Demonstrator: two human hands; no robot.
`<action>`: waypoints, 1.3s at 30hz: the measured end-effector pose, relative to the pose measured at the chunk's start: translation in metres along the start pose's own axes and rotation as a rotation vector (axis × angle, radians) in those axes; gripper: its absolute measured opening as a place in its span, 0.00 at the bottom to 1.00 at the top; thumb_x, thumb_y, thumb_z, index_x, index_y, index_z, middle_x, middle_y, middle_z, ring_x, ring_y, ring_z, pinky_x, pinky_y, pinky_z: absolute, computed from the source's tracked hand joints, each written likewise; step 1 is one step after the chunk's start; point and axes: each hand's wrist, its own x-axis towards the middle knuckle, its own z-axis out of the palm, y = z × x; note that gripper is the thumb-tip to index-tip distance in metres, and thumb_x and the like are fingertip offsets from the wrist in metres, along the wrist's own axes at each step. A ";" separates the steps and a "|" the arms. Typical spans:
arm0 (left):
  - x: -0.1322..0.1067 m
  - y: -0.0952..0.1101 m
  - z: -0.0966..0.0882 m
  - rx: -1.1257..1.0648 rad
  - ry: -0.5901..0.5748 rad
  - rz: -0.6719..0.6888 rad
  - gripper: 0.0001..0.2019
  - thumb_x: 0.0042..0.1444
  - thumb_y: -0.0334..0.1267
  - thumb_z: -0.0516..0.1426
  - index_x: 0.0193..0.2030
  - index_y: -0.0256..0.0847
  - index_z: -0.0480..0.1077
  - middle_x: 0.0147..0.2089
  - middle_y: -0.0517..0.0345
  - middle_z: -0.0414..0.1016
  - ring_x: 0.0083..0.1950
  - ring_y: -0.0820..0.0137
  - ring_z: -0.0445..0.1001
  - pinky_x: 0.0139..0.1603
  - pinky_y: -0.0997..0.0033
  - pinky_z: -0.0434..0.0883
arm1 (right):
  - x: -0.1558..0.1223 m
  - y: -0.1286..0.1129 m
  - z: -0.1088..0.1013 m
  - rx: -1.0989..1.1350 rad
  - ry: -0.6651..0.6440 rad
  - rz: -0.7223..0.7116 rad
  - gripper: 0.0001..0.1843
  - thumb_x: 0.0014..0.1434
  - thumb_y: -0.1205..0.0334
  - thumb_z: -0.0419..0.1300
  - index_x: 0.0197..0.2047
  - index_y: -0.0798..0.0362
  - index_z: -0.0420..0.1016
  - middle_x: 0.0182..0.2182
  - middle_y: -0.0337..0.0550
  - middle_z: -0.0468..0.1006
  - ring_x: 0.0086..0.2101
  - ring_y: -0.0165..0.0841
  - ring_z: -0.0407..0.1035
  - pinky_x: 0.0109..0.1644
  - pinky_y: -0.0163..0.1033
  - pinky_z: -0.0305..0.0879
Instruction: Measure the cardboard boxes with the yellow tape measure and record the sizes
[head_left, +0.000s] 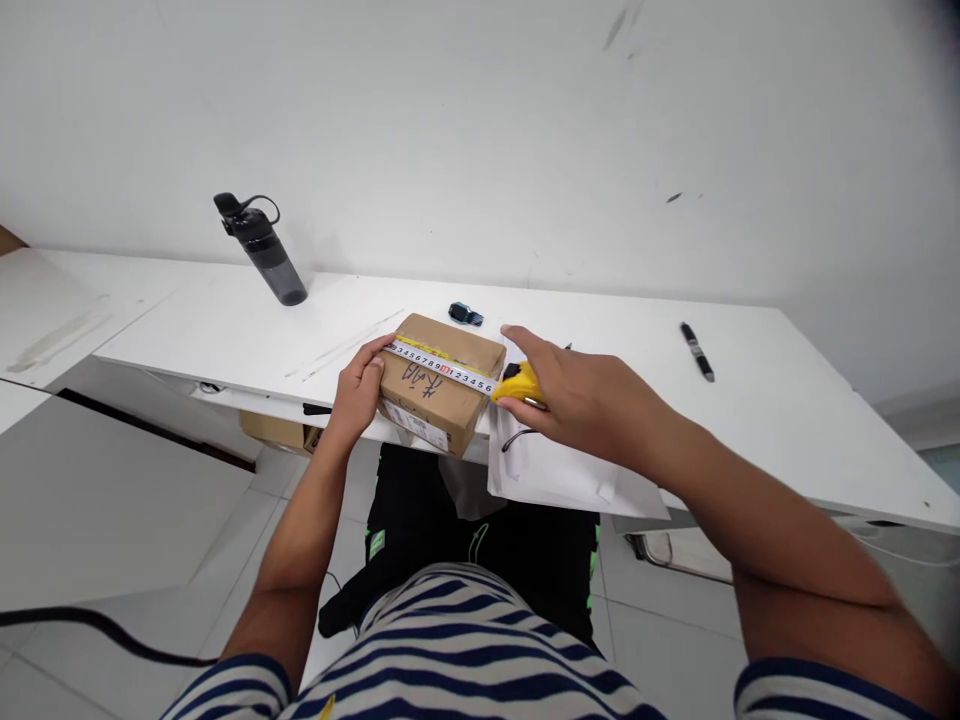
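Note:
A brown cardboard box point(420, 400) with dark handwriting and a white label on its side sits at the desk's front edge. Across its top lies the pulled-out blade of a yellow tape measure point(517, 384), its numbers facing up. My right hand point(577, 395) grips the tape measure's case just beyond the box's right side. At the box's left edge, my left hand point(360, 388) is closed on the blade's end, with the thumb on top and the fingers against the box.
White sheets of paper point(555, 475) lie right of the box, with glasses partly under my right hand. A dark water bottle point(266, 255) stands at the back left. Behind the box is a watch-like object point(465, 314); a black pen point(697, 352) lies far right on the white desk point(772, 420).

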 end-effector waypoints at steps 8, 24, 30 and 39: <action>0.000 -0.001 0.002 -0.027 0.002 0.002 0.22 0.64 0.41 0.49 0.60 0.41 0.73 0.61 0.52 0.76 0.62 0.60 0.72 0.65 0.57 0.68 | 0.039 -0.020 0.000 0.067 0.050 0.030 0.40 0.67 0.47 0.51 0.75 0.55 0.44 0.45 0.53 0.82 0.33 0.40 0.74 0.30 0.37 0.55; -0.002 -0.016 0.027 -0.164 0.319 -0.034 0.32 0.65 0.45 0.50 0.75 0.47 0.49 0.57 0.50 0.76 0.55 0.64 0.76 0.57 0.62 0.72 | 0.145 -0.060 0.027 0.289 0.276 -0.209 0.33 0.71 0.46 0.48 0.74 0.51 0.49 0.55 0.50 0.76 0.47 0.37 0.72 0.45 0.37 0.67; 0.004 -0.009 0.040 -0.105 0.444 0.051 0.23 0.64 0.39 0.47 0.64 0.41 0.67 0.59 0.47 0.75 0.61 0.63 0.72 0.63 0.60 0.68 | 0.094 -0.020 0.033 0.680 0.790 0.046 0.38 0.68 0.37 0.48 0.73 0.48 0.49 0.58 0.52 0.71 0.49 0.39 0.73 0.49 0.46 0.73; 0.000 0.023 0.049 0.346 0.582 0.465 0.18 0.67 0.40 0.48 0.57 0.38 0.71 0.58 0.42 0.75 0.67 0.54 0.65 0.70 0.45 0.55 | -0.044 0.034 0.081 1.283 1.601 0.827 0.23 0.65 0.40 0.49 0.52 0.47 0.67 0.42 0.43 0.69 0.41 0.34 0.73 0.40 0.40 0.74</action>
